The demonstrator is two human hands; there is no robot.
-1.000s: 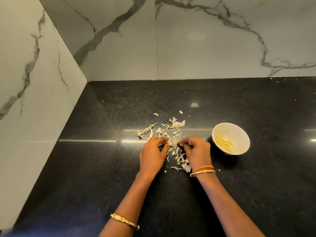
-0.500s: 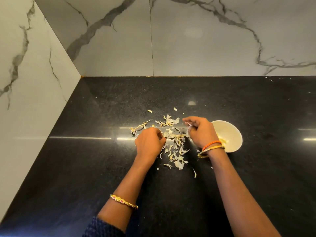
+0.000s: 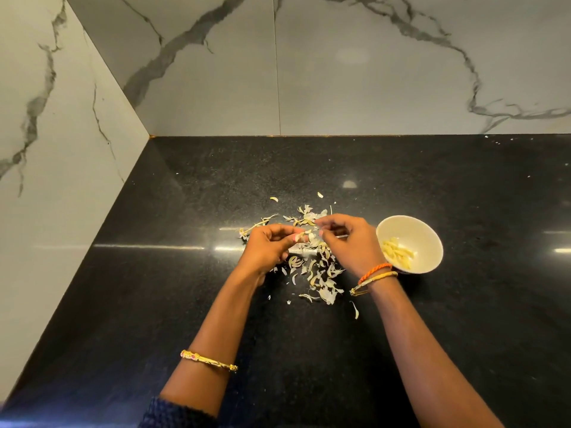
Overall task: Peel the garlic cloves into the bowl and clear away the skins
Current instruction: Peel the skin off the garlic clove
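The left hand (image 3: 268, 248) was raised above the counter (image 3: 154, 288), its fingertips pinching a garlic clove (image 3: 301, 237). The right hand (image 3: 352, 244) faced it, fingers curled toward the clove; whether it pinched any skin could not be determined. The loose skins (image 3: 318, 273) lay scattered on the counter below both hands. The bowl (image 3: 411, 225) stood just right of the right hand, containing peeled cloves (image 3: 397, 253).

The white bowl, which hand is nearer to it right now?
Right. The right hand sits just left of the white bowl, its wrist by the rim. The left hand is farther left, beyond the skins.
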